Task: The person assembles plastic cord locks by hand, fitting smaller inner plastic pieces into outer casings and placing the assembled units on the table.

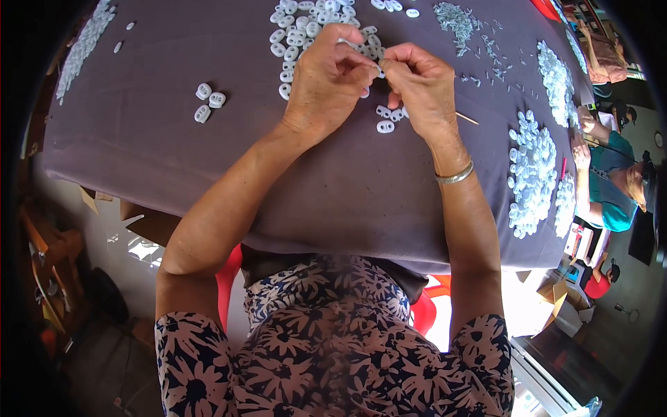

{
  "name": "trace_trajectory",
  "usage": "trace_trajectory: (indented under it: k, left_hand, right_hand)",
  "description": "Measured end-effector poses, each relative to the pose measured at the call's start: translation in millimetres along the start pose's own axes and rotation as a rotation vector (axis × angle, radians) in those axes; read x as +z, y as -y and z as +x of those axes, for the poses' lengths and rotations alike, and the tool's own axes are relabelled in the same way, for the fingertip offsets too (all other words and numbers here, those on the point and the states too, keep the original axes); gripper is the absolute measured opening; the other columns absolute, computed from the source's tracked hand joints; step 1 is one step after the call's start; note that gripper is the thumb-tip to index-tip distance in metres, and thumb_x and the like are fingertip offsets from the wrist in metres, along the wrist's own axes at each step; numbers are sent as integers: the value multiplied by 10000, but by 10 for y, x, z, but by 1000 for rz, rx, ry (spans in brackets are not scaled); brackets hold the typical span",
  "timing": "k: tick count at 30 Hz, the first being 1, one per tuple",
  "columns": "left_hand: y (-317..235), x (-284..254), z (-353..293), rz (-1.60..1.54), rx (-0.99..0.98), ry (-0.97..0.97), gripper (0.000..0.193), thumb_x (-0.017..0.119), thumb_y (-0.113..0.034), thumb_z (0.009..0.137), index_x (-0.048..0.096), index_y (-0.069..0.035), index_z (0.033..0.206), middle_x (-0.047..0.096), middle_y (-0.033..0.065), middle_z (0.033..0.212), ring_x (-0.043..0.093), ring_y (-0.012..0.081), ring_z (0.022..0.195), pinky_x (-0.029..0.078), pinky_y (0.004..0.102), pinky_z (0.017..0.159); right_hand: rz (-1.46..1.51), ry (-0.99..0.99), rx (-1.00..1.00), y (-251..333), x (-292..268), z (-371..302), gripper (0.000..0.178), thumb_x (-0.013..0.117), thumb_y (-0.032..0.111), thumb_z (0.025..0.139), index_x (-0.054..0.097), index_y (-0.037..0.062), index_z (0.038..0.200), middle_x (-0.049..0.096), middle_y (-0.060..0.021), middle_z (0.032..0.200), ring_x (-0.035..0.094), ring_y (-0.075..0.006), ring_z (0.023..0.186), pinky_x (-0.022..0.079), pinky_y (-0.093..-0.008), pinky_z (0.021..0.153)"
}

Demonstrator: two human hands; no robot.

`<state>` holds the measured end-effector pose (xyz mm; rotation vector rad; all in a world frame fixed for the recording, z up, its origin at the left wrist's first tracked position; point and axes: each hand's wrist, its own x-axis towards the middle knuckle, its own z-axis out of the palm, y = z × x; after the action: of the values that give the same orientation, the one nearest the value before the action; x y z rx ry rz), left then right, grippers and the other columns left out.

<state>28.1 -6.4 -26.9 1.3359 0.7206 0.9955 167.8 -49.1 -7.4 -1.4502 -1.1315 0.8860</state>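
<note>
My left hand and my right hand meet over the table, fingertips almost touching. Between them shows a small white oval piece, like a cord lock, pinched by my left fingers. My right thumb and forefinger are pressed together at its edge; whatever they hold is too small to make out. Just beyond my left hand spreads a pile of white two-hole cord locks, partly hidden by that hand. Several more cord locks lie under my right hand. A thin wooden stick sticks out beside my right wrist.
Three cord locks lie apart at left. Small metal springs are scattered at the far right. Heaps of clear pieces line the right side of the dark tablecloth. Another person works at the right edge.
</note>
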Motion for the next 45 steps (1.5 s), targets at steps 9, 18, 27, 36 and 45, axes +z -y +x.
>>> trace_trajectory:
  k: [9,18,27,36,45]
  left_hand:
    - [-36,-22,17,59,16,51,333,643,2,832,463,3,1112,654,73,837,604,95,682,522,231,607]
    - [-43,-39,6,78,76,96,314,626,-18,857,474,-7,1131,651,40,855,609,81,776,504,222,649]
    - [-27,-67,39,95,136,41,282,608,-23,877,481,-20,1128,650,30,860,612,79,778,492,218,634]
    - [-48,-72,23,80,124,13,272,608,-23,874,494,-25,1121,653,29,867,612,74,771,492,214,621]
    - [-93,-67,5,115,83,-11,279,621,-36,867,500,-34,1119,657,29,876,615,69,773,494,211,620]
  right_hand:
    - [-22,58,4,37,-78,51,69,595,51,822,650,16,846,515,32,617,463,-26,475,421,-179,407]
    - [-81,167,42,160,-283,30,80,611,77,824,652,24,867,551,29,674,483,-22,556,421,-178,468]
    - [-442,296,-210,131,-487,-223,27,637,37,841,654,31,861,548,56,724,468,-13,626,391,-180,534]
    - [-688,340,-446,116,-303,-286,95,681,15,765,647,40,851,547,-20,711,525,-119,605,443,-262,556]
    - [-897,256,-702,79,-203,-346,137,671,-24,672,622,28,789,563,-65,716,567,-241,685,491,-333,619]
